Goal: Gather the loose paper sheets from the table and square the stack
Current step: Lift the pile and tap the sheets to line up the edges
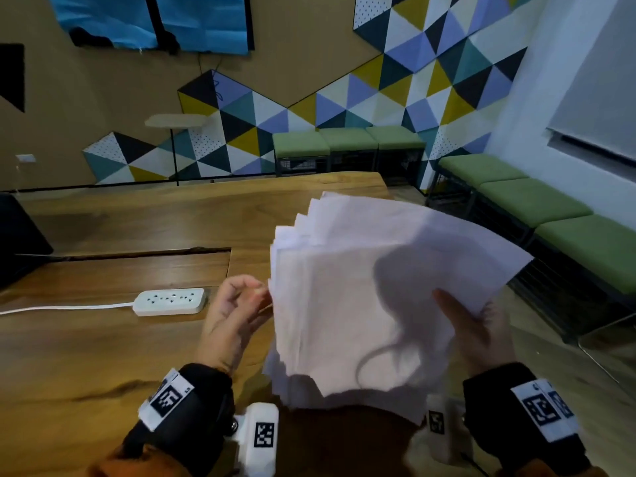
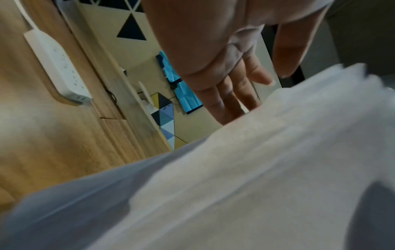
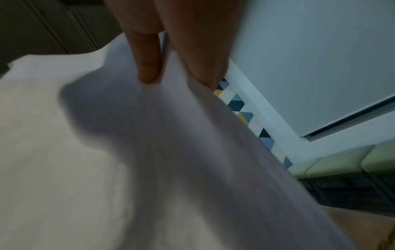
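White paper sheets, fanned and uneven, were up off the wooden table, so I pinched their right edge in my right hand, thumb on top. My left hand lay relaxed beside the left edge, ready to tap. Only the left wrist view showed its fingers straight, gripping nothing.

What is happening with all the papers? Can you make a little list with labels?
paper stack: white sheets, fanned out, edges uneven, lifted above the table
right hand: pinches the stack's right side, thumb on top
left hand: at the stack's left edge, fingers relaxed, not gripping
table: brown wood
power strip: white, lying on the table left of the hands
squared yet: no
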The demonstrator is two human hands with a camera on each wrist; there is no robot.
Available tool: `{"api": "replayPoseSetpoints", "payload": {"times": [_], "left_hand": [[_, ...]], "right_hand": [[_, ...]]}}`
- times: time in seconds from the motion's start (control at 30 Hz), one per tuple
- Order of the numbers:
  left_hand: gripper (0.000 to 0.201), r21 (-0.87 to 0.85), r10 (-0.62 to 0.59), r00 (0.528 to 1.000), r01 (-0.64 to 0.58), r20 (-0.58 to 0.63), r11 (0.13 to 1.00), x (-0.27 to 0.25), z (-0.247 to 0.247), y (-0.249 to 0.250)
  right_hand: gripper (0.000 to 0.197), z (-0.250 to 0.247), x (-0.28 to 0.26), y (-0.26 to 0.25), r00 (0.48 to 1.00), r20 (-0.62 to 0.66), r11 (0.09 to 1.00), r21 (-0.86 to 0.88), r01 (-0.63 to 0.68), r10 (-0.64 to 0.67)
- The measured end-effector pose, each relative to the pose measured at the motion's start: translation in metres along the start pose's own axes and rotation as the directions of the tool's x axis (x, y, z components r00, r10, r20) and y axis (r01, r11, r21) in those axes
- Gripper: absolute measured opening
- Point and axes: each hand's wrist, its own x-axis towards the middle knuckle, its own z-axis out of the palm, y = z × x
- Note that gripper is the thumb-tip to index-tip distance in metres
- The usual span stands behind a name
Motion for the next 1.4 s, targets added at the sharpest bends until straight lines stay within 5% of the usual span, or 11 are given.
{"api": "replayPoseSetpoints", "payload": {"times": [0.17,0.3,0.6,0.67,0.77,0.97,1.1,1.2,1.33,1.4], "left_hand": [[0.052,0.078,0.026,1.000,-0.025,-0.015,0.997,0.000,0.002,-0.002],[0.013,0.155,0.039,0.998,-0.031,-0.049,0.987,0.005,0.009,0.000],[0.005,0.233,0.172,0.985,-0.161,-0.025,0.959,0.006,0.010,0.013],[0.026,0.203,0.192,0.981,-0.192,0.020,0.960,0.012,0.011,0.023],[0.031,0.137,0.214,0.975,-0.221,0.059,0.966,0.021,0.017,0.039],[0.024,0.109,0.156,0.986,-0.161,0.052,0.981,0.026,0.036,0.024],[0.009,0.049,0.056,0.990,-0.050,-0.129,0.998,0.025,0.038,0.020],[0.024,-0.075,-0.045,0.989,0.035,-0.142,0.997,0.029,0.042,0.028],[0.094,0.180,-0.005,0.991,-0.020,0.136,0.983,0.019,0.032,0.018],[0.096,0.300,-0.067,0.978,0.005,0.199,0.954,0.014,0.027,0.007]], "right_hand": [[0.022,0.002,0.003,-0.003,0.999,0.036,1.000,-0.017,-0.002,0.003],[0.023,0.002,0.002,-0.005,0.998,0.053,1.000,-0.014,0.016,-0.015],[0.023,0.000,0.003,-0.009,0.997,0.078,1.000,0.012,0.005,-0.005],[0.020,-0.001,0.004,-0.009,0.997,0.079,1.000,0.009,-0.002,0.001],[0.020,0.000,0.005,-0.010,0.997,0.082,1.000,0.008,-0.015,0.014],[0.039,0.004,0.004,-0.010,0.986,0.168,1.000,-0.003,-0.007,0.007],[0.039,0.000,0.003,-0.010,0.979,0.204,1.000,0.019,-0.012,0.008],[0.038,-0.006,0.003,-0.010,0.984,0.179,0.999,0.033,-0.029,0.022],[0.045,-0.005,0.006,-0.007,0.981,0.195,0.999,0.040,-0.010,0.002],[0.033,-0.004,0.007,-0.008,0.979,0.203,0.998,0.065,-0.013,0.000]]}}
